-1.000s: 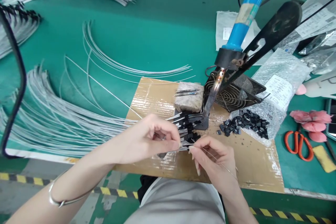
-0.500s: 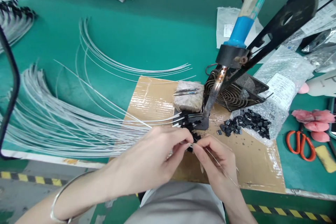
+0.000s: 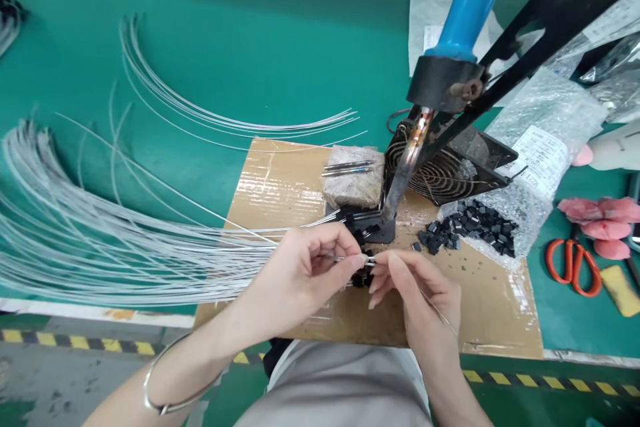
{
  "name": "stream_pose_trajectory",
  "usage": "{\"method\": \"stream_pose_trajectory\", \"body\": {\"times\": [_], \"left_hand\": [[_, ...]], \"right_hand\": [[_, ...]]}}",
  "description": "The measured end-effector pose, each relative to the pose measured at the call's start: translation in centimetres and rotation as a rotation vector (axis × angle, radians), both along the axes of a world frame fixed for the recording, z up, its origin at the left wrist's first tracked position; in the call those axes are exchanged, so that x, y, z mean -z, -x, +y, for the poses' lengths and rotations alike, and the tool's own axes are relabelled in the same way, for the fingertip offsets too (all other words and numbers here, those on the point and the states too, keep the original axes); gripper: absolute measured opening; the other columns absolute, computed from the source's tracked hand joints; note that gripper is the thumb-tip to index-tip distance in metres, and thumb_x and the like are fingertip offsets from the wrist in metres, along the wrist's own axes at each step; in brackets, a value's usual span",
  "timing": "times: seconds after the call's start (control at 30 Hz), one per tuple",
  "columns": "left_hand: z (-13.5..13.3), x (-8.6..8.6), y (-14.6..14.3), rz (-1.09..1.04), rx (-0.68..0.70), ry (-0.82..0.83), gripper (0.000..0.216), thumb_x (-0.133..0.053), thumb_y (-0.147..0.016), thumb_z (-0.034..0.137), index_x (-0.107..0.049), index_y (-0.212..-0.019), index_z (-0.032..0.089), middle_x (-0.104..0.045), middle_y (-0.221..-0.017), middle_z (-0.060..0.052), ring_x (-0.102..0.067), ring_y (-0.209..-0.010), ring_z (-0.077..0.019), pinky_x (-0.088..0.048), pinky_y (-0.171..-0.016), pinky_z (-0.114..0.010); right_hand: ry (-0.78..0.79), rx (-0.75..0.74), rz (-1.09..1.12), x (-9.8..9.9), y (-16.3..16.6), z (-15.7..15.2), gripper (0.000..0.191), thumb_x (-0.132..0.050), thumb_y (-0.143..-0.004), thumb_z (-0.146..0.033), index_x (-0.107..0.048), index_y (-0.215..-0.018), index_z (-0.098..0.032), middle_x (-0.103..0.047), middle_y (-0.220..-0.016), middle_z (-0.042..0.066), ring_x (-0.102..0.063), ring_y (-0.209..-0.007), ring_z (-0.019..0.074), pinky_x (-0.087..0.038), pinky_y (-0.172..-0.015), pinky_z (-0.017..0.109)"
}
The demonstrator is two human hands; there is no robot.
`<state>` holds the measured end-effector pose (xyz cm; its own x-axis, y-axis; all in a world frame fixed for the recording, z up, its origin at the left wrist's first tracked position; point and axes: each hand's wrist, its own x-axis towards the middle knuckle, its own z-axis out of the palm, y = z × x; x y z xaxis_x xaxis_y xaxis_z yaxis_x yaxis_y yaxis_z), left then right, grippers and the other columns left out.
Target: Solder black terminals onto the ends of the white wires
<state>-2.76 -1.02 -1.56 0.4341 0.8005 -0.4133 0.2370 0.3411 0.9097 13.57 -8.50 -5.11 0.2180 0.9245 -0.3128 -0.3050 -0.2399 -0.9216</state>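
Near the middle of the cardboard, my left hand [image 3: 313,263] pinches the end of a white cable between thumb and index finger. My right hand [image 3: 420,287] meets it fingertip to fingertip, its fingers closed. A thin silvery wire [image 3: 440,313] runs through the right palm and looks like solder wire. Just behind the fingertips lie white cables with black connectors [image 3: 363,277], partly covered by my hands. Above them the tip of a blue-handled soldering iron [image 3: 400,180] points down, held in a black stand. What exactly sits between the fingertips is too small to tell.
White cables [image 3: 125,247] spread across the green table at left. Black connector housings [image 3: 480,227] spill from a bubble bag [image 3: 543,147] at right. A fan [image 3: 445,173] and a wrapped block [image 3: 353,190] stand behind the iron. Orange-handled scissors [image 3: 573,267] lie far right.
The view has shifted slightly. My right thumb has lifted back from the pinch point and its fingers have curled differently. My left hand keeps its pinch on the cable.
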Motion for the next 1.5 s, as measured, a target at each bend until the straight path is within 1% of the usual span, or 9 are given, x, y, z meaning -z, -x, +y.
{"method": "stream_pose_trajectory", "body": {"times": [0.07,0.17,0.3,0.4,0.53,0.77,0.97,1.2,1.5], "left_hand": [[-0.1,0.0,-0.1,-0.003,-0.013,0.001,0.020,-0.067,-0.091,0.031,-0.066,-0.076,0.017,-0.059,-0.064,0.002,-0.048,-0.055,-0.0098,-0.035,-0.049,-0.021],[-0.3,0.1,-0.1,-0.007,-0.039,-0.008,0.020,-0.068,-0.090,0.032,-0.067,-0.076,0.018,-0.064,-0.066,0.000,-0.054,-0.058,-0.0116,-0.040,-0.051,-0.022],[-0.5,0.1,-0.2,-0.007,-0.058,-0.056,0.019,-0.068,-0.091,0.030,-0.069,-0.076,0.019,-0.069,-0.067,-0.001,-0.057,-0.058,-0.0126,-0.042,-0.051,-0.023],[-0.7,0.1,-0.2,-0.024,-0.066,-0.060,0.019,-0.068,-0.092,0.030,-0.069,-0.077,0.019,-0.070,-0.068,-0.001,-0.059,-0.059,-0.0130,-0.043,-0.052,-0.023],[-1.0,0.2,-0.3,0.020,-0.064,-0.071,0.020,-0.066,-0.094,0.031,-0.070,-0.078,0.020,-0.070,-0.068,-0.001,-0.056,-0.057,-0.0130,-0.040,-0.050,-0.024],[-1.4,0.2,-0.3,0.031,-0.062,-0.113,0.020,-0.066,-0.096,0.030,-0.071,-0.079,0.020,-0.070,-0.069,0.000,-0.058,-0.061,-0.0136,-0.044,-0.053,-0.024],[-1.5,0.0,-0.4,0.037,-0.078,-0.149,0.020,-0.066,-0.095,0.028,-0.070,-0.077,0.020,-0.070,-0.067,0.001,-0.058,-0.059,-0.0128,-0.044,-0.051,-0.022],[-1.5,-0.5,-0.7,0.012,-0.100,-0.180,0.020,-0.064,-0.093,0.018,-0.070,-0.074,0.018,-0.069,-0.064,0.003,-0.058,-0.057,-0.0087,-0.045,-0.051,-0.015],[-2.0,0.4,-0.8,0.043,-0.134,-0.202,0.019,-0.065,-0.095,0.022,-0.071,-0.077,0.018,-0.069,-0.066,0.002,-0.058,-0.058,-0.0101,-0.045,-0.052,-0.018]], "right_hand": [[0.027,0.004,0.053,0.0,0.3,0.1,0.013,-0.078,-0.098,-0.033,-0.088,-0.095,-0.025,-0.081,-0.077,0.002,-0.074,-0.058,0.0121,-0.066,-0.055,0.021],[0.032,0.013,0.132,0.3,0.5,0.1,0.011,-0.081,-0.095,-0.034,-0.088,-0.095,-0.026,-0.084,-0.081,0.003,-0.075,-0.060,0.0138,-0.068,-0.055,0.024],[0.042,-0.019,0.215,0.5,0.5,0.2,0.011,-0.083,-0.093,-0.036,-0.088,-0.096,-0.027,-0.084,-0.079,0.003,-0.075,-0.059,0.0141,-0.068,-0.056,0.024],[0.092,-0.029,0.264,0.0,0.5,0.3,0.013,-0.086,-0.090,-0.038,-0.088,-0.094,-0.026,-0.084,-0.078,0.002,-0.074,-0.059,0.0138,-0.068,-0.057,0.025],[0.178,0.002,0.286,-0.7,0.6,0.4,0.012,-0.089,-0.086,-0.037,-0.088,-0.090,-0.025,-0.082,-0.076,0.001,-0.072,-0.057,0.0125,-0.067,-0.059,0.025],[0.112,-0.048,0.327,-0.2,0.2,0.7,0.011,-0.089,-0.087,-0.035,-0.088,-0.086,-0.024,-0.082,-0.073,0.002,-0.071,-0.053,0.0120,-0.065,-0.050,0.022],[0.170,-0.039,0.469,-0.6,0.3,1.2,0.012,-0.094,-0.079,-0.033,-0.088,-0.080,-0.023,-0.080,-0.068,0.001,-0.067,-0.048,0.0095,-0.062,-0.047,0.017],[0.206,-0.051,0.536,-0.6,0.3,1.3,0.019,-0.097,-0.076,-0.035,-0.087,-0.076,-0.019,-0.080,-0.066,0.000,-0.069,-0.048,0.0075,-0.060,-0.045,0.012],[0.188,-0.037,0.558,-0.5,0.2,1.1,0.017,-0.096,-0.078,-0.032,-0.087,-0.079,-0.018,-0.080,-0.068,-0.002,-0.070,-0.050,0.0062,-0.061,-0.047,0.011]]}}
